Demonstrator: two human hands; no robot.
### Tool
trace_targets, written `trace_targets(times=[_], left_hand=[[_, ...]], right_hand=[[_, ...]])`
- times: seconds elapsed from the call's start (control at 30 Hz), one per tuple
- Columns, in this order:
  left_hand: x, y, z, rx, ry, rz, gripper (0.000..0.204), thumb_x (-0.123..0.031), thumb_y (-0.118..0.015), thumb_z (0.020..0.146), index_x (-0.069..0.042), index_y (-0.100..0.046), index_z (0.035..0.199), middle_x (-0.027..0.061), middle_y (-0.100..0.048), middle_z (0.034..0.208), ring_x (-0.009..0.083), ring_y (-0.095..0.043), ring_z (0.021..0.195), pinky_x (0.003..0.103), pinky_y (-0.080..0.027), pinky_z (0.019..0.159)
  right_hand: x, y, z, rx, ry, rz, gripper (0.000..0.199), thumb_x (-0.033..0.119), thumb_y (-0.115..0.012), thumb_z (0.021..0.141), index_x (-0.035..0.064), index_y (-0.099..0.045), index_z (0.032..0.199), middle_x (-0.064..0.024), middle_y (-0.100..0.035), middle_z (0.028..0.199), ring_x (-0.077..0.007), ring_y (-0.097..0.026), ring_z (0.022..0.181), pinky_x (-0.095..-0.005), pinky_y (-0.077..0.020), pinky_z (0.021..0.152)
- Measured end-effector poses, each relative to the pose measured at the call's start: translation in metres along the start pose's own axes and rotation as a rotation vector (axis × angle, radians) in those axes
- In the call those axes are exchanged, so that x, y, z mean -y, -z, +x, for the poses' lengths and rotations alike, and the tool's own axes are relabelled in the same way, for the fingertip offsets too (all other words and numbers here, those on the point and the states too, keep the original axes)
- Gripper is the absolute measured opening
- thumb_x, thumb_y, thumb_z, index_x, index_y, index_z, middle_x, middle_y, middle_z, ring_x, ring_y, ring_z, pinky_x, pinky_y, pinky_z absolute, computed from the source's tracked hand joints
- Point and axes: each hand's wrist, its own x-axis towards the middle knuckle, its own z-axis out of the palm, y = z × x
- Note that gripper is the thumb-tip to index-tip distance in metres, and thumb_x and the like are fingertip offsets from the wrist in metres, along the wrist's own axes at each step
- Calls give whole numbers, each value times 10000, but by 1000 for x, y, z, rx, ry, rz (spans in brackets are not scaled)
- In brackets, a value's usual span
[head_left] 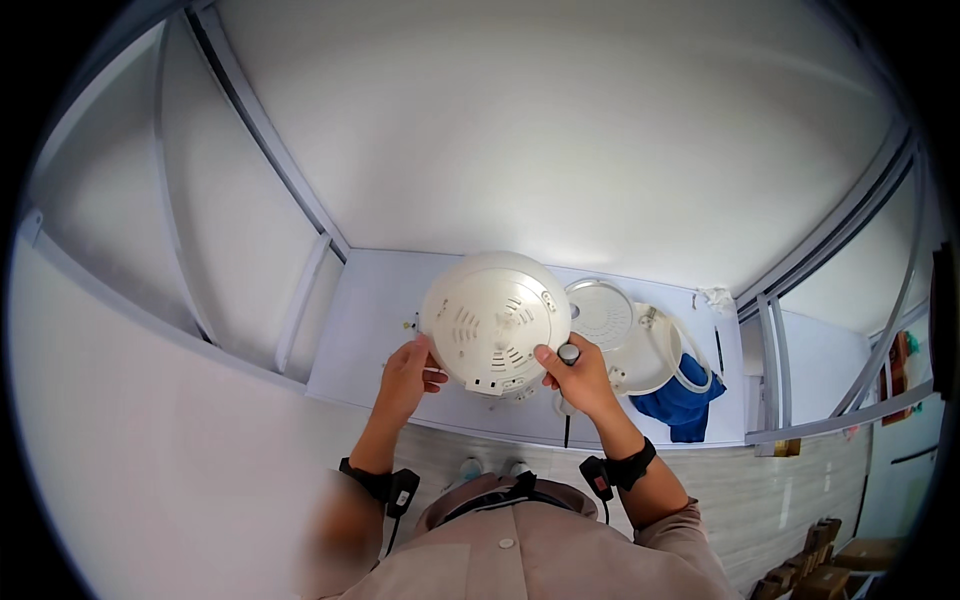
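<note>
A round cream-white appliance body [478,345], which looks like a rice cooker's, shows its vented underside on the white table. My left hand [405,378] grips its left rim at the fingertips, the lower fingers curled beside it. At the lower right rim is my right hand [580,375], its thumb pressing on the edge. That hand also holds a screwdriver [569,353]; the grey end of its handle sticks out above my fingers, and its dark shaft points down toward the table's front edge. The inner side of the body is hidden.
Right of the body lie a round translucent plate [600,314] and a cream lid-like part [642,362] with a curved handle, partly on a blue cloth [688,400]. A dark thin tool [718,352] and clear plastic wrap [716,298] lie farther right. Small bits [411,325] are at left.
</note>
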Motion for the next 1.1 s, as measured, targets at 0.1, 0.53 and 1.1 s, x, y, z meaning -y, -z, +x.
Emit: trace_targets(times=[0.1,0.53,1.1], left_hand=[[5,-16,5,-112,-105,124,518,-502,-603,1068,7,-643,1152,92,-728,971,167,-697,836,299,-559,722],[18,-40,15,-381,-336,390,488,-422,-758,963,34,-621,1067,112,-690,865,215,-653,764,365,-536,712],[17,-33,31,-361,-427,508,676,-409,-733,938,49,-591,1416,187,-626,1222,269,-657,1092,376,-566,886]], right_hand=[[15,-6,-1,-34,-46,-1,541,337,-793,976,-32,-636,1340,-86,-754,881,-115,-682,635,-262,-543,555],[33,-8,1,-53,-132,-101,647,402,-763,967,6,-595,1450,-123,-771,866,-128,-675,562,-267,-553,532],[15,0,24,-59,-84,-432,795,593,-745,900,-56,-647,1348,-167,-768,818,-267,-765,745,-387,-593,736]])
